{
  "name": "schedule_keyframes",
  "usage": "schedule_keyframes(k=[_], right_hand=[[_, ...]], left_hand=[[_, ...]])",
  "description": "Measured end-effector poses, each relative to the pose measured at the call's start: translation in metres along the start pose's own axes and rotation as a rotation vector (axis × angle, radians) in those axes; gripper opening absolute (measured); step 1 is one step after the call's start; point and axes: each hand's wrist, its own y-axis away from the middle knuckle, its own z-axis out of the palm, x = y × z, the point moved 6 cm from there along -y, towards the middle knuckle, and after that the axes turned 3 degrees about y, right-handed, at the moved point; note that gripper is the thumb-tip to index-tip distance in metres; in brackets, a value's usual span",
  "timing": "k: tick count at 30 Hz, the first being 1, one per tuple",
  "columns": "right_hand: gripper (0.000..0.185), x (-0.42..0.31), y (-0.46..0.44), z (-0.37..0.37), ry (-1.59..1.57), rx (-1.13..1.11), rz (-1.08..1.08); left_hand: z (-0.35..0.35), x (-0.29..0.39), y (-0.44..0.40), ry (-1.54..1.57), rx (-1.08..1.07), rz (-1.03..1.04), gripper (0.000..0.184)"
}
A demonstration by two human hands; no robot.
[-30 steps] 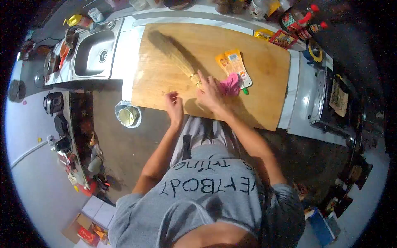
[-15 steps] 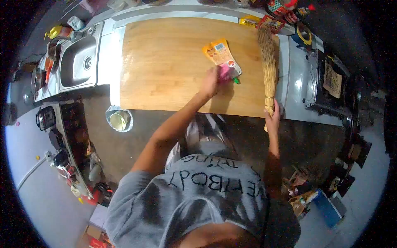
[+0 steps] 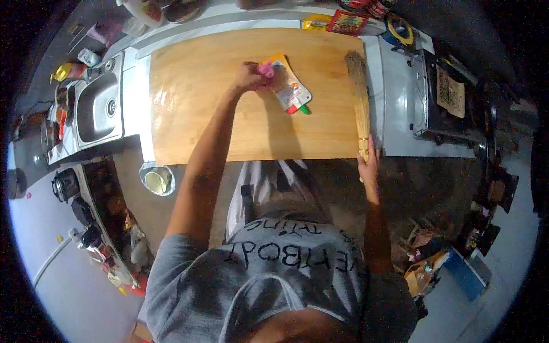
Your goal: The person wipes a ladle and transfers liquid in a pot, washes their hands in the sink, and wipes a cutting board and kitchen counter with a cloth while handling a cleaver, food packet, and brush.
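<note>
My left hand (image 3: pixel 250 77) is closed around a crumpled pink cloth (image 3: pixel 266 70), over the upper left end of an orange-and-white pouch (image 3: pixel 293 91) with a green cap. The pouch lies on a large wooden board (image 3: pixel 206 114), its cap end pointing toward me. At the board's right front corner, my right hand (image 3: pixel 369 167) grips the tied handle of a straw hand broom (image 3: pixel 359 97). The broom's bristles point away from me along the board's right edge; whether they touch the wood I cannot tell.
To the left is a steel sink (image 3: pixel 98 106), with a lined bin (image 3: pixel 158 180) below the counter. A gas stove (image 3: pixel 446 97) stands at the right. Snack packets (image 3: pixel 347 23) and a roll of tape (image 3: pixel 398 30) sit behind the board.
My left hand and the pink cloth have moved left and away from me, from the pouch's cap end to its far end. The broom's tip no longer overlaps the snack packets. The view has shifted.
</note>
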Motion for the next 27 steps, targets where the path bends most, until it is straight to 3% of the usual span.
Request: schedule_keyframes(k=[1,2,3,6,8,12,14,18,19,20,21,22,24,27], right_hand=[[0.073,-0.003,0.005,-0.003,0.08,0.039,-0.065],[0.072,0.014,0.009,0.002,0.009,-0.049,0.123],[0.072,0.015,0.015,0.002,0.014,-0.03,0.062],[0.072,0.021,0.028,0.006,0.028,0.005,-0.077],[0.072,0.022,0.038,0.015,0.012,-0.046,0.018],[0.074,0.001,0.051,0.015,-0.019,0.004,-0.095],[0.076,-0.002,0.063,0.025,-0.046,-0.029,-0.047],[0.077,-0.044,0.091,0.056,-0.164,-0.089,0.058],[0.076,-0.054,0.097,0.072,-0.158,-0.094,-0.027],[0.075,-0.076,0.103,0.086,-0.198,-0.212,0.025],[0.075,-0.1,0.109,0.107,-0.181,-0.166,-0.186],[0.076,-0.125,0.119,0.131,-0.166,-0.113,-0.392],[0.074,-0.172,0.14,0.191,-0.078,-0.421,-0.487],[0.072,-0.275,0.162,0.224,-0.248,-0.751,-0.554]], left_hand=[[0.006,-0.045,-0.022,-0.106,-0.043,-0.034,0.029],[0.007,-0.04,-0.017,-0.104,-0.052,-0.027,0.029],[0.008,-0.04,-0.011,-0.019,-0.047,-0.11,0.03],[0.013,0.016,0.042,0.065,-0.009,-0.24,0.028],[0.009,0.021,0.063,0.318,0.023,-0.096,0.027],[0.006,0.009,0.096,0.24,0.146,-0.113,0.027],[-0.004,0.019,0.132,0.267,0.15,-0.165,0.025],[-0.047,-0.008,0.227,0.521,0.297,-0.176,0.033],[-0.068,-0.015,0.257,0.663,0.374,-0.112,0.037],[-0.089,-0.016,0.289,0.794,0.459,-0.035,0.042],[-0.11,-0.008,0.324,0.485,0.55,0.061,0.047],[-0.122,-0.002,0.359,0.59,0.623,0.062,0.051],[-0.145,0.009,0.43,0.797,0.778,0.086,0.06],[-0.168,-0.025,0.522,1.029,0.891,0.125,0.057]])
